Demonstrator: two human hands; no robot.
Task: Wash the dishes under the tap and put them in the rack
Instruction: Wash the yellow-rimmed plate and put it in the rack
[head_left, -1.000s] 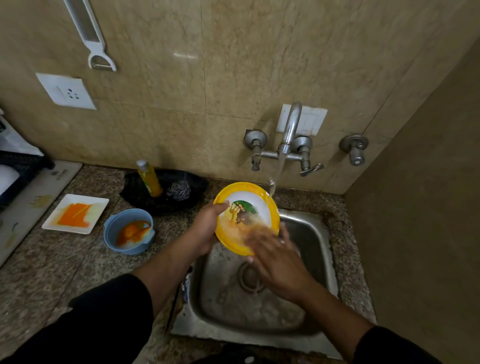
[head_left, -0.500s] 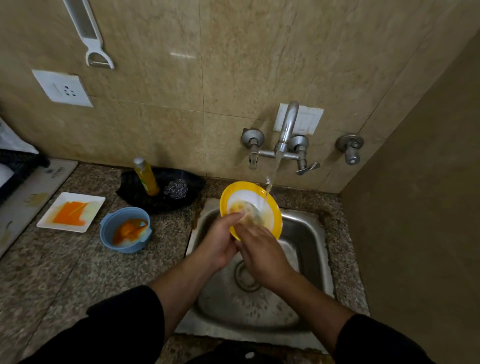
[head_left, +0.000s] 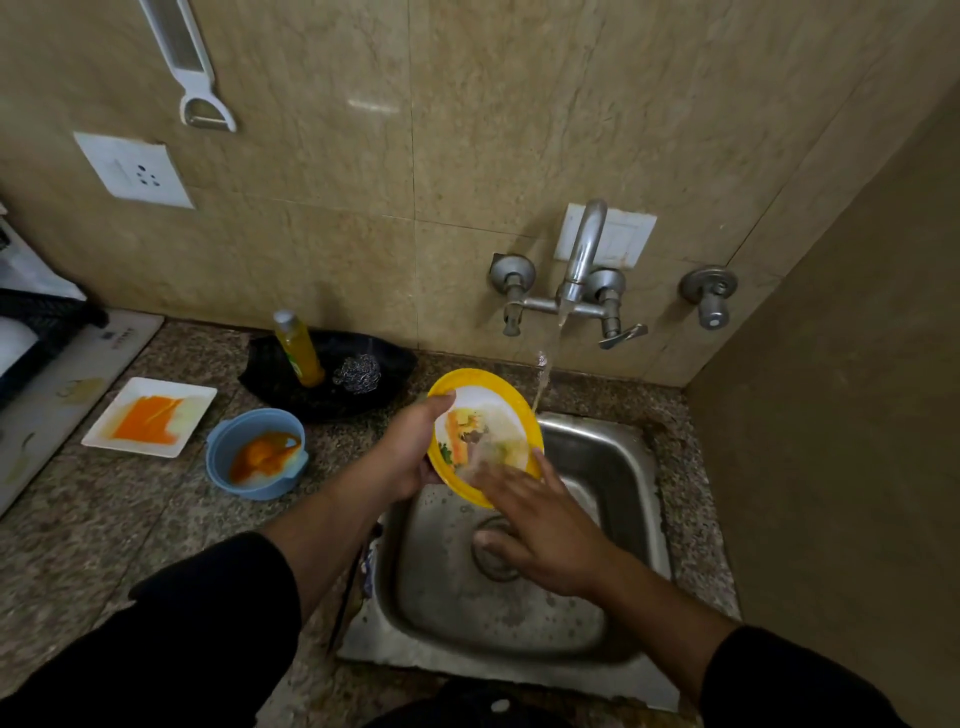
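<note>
holding yellow plate (head_left: 485, 395), left hand (head_left: 410, 452); blue bowl (head_left: 255, 457) sauce-stained.

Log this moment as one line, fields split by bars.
left hand: grips yellow plate | right hand: open, touching plate face | tap: running | plate: over sink

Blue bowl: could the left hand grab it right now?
Probably not yet: the left hand grips the yellow plate, though the blue bowl sits near with nothing between.

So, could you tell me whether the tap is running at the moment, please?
On: a stream of water falls from the tap to the right rim of the yellow plate, which is held over the sink.
</note>
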